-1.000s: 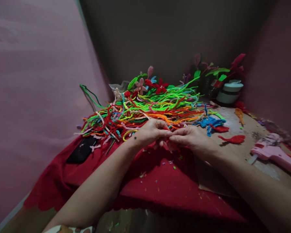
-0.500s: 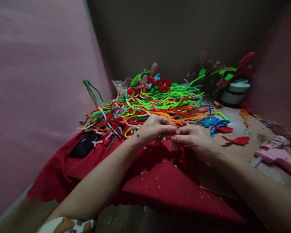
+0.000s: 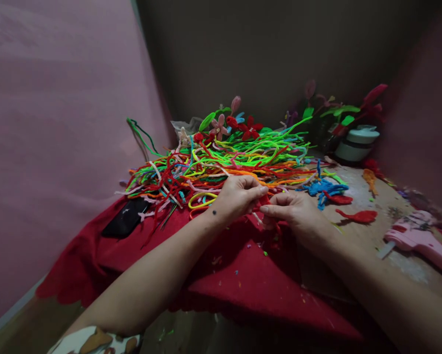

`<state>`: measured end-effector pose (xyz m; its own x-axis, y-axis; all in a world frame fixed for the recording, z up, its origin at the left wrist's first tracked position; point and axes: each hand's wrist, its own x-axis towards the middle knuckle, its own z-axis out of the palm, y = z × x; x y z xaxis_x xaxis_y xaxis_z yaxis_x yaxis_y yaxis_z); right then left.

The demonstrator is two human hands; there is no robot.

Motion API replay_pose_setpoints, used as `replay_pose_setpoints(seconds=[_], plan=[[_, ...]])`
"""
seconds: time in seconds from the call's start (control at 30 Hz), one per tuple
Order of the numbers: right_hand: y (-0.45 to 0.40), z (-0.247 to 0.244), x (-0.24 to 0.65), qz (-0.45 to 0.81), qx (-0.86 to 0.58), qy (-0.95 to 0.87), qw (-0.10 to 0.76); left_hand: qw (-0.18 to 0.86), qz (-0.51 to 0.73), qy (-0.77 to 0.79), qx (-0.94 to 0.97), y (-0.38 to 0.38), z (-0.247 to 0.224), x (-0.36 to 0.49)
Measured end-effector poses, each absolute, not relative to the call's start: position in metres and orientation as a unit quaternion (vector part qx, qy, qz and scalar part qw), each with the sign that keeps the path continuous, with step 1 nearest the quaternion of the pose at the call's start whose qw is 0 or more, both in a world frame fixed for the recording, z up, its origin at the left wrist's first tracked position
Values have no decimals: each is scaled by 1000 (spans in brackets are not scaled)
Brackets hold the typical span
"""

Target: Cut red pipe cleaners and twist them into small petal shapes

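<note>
Fuzzy red pipe cleaner pieces (image 3: 264, 201) are pinched between my two hands, above the red tablecloth. My left hand (image 3: 239, 195) grips them from the left with thumb and fingers pressed together. From the right, my right hand (image 3: 295, 211) pinches the same red material, its fingertips close to the left ones. Part of the red strand hangs beneath the right fingers, dim in shadow. Behind the hands lies a heap of coloured pipe cleaners (image 3: 243, 157). The exact shape of the held piece is partly hidden by the fingers.
A black phone (image 3: 123, 219) lies at the left on the red cloth (image 3: 228, 280). Rightward are blue fuzzy pieces (image 3: 322, 188), a red petal shape (image 3: 359, 216), a pink glue gun (image 3: 420, 238) and a lidded jar (image 3: 357, 143). Fuzzy flowers (image 3: 250, 129) stand behind the heap.
My left fingers have tilted up slightly and spread a little from the right ones, so more of the red material shows between them. The view has shifted slightly.
</note>
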<state>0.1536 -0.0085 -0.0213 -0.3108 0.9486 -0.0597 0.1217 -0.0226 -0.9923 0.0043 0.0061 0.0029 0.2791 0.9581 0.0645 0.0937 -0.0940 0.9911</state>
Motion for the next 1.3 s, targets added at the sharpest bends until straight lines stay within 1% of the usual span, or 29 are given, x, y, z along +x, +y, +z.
replay_pose_setpoints(seconds=[0.13,0.23,0.33,0.4,0.47,0.53,0.63,0.7,0.77,0.8,0.93,0.97,1.03,1.17,1.3], plan=[[-9,-23,156,582,-437,-584,361,519,368,372,676,11,6,-5],[-10,-21,156,575,-438,-589,361,493,339,390,700,11,8,-9],[-13,-18,154,551,-464,-602,344,384,326,430,749,10,8,-8],[-14,-17,153,534,-479,-609,338,291,321,436,789,10,8,-6],[-14,-18,153,529,-480,-611,341,228,313,430,815,10,8,-6],[-14,-20,153,546,-461,-609,344,201,301,428,828,11,8,-7],[-12,-25,153,578,-436,-598,342,192,283,426,838,12,8,-10],[-10,-26,154,580,-433,-602,338,203,279,423,838,12,9,-11],[-10,-26,154,567,-434,-614,337,241,287,426,823,12,9,-12],[-10,-25,155,561,-434,-618,339,279,295,429,807,12,9,-13],[-11,-23,156,548,-442,-606,370,498,312,404,701,13,5,-11],[-11,-24,156,547,-445,-600,377,530,318,397,678,12,4,-10],[-11,-25,155,550,-449,-588,388,546,347,402,649,11,2,-5],[-9,-27,154,578,-431,-559,410,510,409,427,625,7,3,4],[-5,-29,154,633,-400,-461,476,518,416,433,609,9,8,0]])
